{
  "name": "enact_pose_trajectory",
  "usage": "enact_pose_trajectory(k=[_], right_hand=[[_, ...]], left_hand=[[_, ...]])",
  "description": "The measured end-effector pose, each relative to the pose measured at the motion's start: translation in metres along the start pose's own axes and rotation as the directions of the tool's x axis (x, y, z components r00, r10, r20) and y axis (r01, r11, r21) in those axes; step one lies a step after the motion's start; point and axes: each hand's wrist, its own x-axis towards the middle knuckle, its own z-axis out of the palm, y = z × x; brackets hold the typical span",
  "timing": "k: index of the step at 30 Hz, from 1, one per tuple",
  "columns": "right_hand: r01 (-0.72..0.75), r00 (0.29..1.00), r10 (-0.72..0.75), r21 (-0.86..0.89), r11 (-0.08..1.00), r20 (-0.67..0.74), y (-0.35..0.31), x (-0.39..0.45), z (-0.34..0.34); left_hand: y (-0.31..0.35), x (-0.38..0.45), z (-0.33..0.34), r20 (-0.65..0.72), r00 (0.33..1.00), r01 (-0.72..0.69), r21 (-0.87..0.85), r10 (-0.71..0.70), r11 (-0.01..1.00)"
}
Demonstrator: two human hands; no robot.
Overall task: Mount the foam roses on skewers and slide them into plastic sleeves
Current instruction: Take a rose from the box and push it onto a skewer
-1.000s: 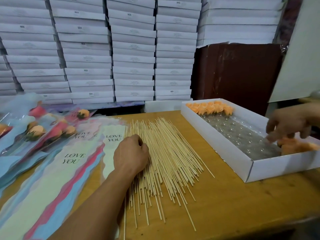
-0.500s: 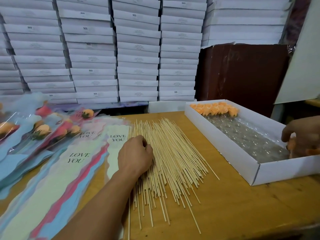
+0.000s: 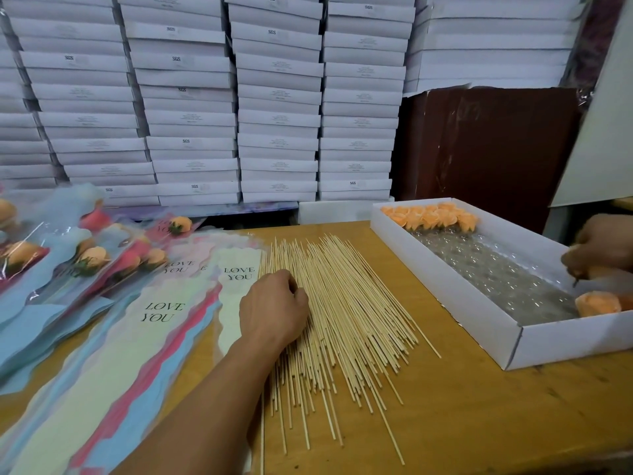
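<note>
Foam roses (image 3: 430,216), orange, are bunched at the far end of the white cardboard box (image 3: 445,289), right of the skewer pile (image 3: 342,313); one more rose (image 3: 597,303) lies at the box's near end. Most of the bubble-wrap liner (image 3: 489,269) is bare, so the box is judged largely used up.

Done: several sleeved roses (image 3: 92,257) are stacked left of the skewer pile. Left: a thick fan of thin bamboo skewers and a stack of flat printed "LOVE YOU" sleeves (image 3: 161,313) just left of the pile.

Left hand (image 3: 274,308) is laid on the pile, fingers curled onto the sticks; whether one is pinched cannot be told. Right hand (image 3: 604,243) is curled over an orange rose inside the box, apparently gripped.

Sleeves are glossy, wavy-edged; roses are soft, layered; skewers are stiff, pale.
</note>
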Motion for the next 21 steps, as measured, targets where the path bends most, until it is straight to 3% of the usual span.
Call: enact_pose_trajectory(k=[4, 11, 14, 17, 21], right_hand=[[0.136, 0.979, -0.125, 0.064, 0.989, -0.161, -0.055, -0.046, -0.027], [0.328, 0.945, -0.298, 0.346, 0.879, -0.138, -0.152, -0.121, -0.038], [0.371, 0.925, -0.37, 0.441, 0.817, -0.092, -0.193, -0.14, -0.033], [0.387, 0.898, -0.438, 0.518, 0.762, -0.026, -0.235, -0.15, -0.014], [0.401, 0.87, -0.493, 0.561, 0.724, 0.015, -0.282, -0.157, 0.013]], left_hand=[[0.001, 0.0, -0.001, 0.009, 1.0, 0.0, 0.016, 0.0, 1.0], [0.001, -0.001, -0.004, 0.009, 1.0, -0.006, -0.01, 0.006, 1.0], [0.003, -0.002, -0.006, 0.014, 0.995, -0.095, -0.237, 0.101, 0.967], [0.008, -0.008, -0.008, 0.033, 0.97, -0.2, -0.464, 0.242, 0.863], [0.008, -0.008, -0.009, 0.012, 0.96, -0.228, -0.54, 0.279, 0.81]])
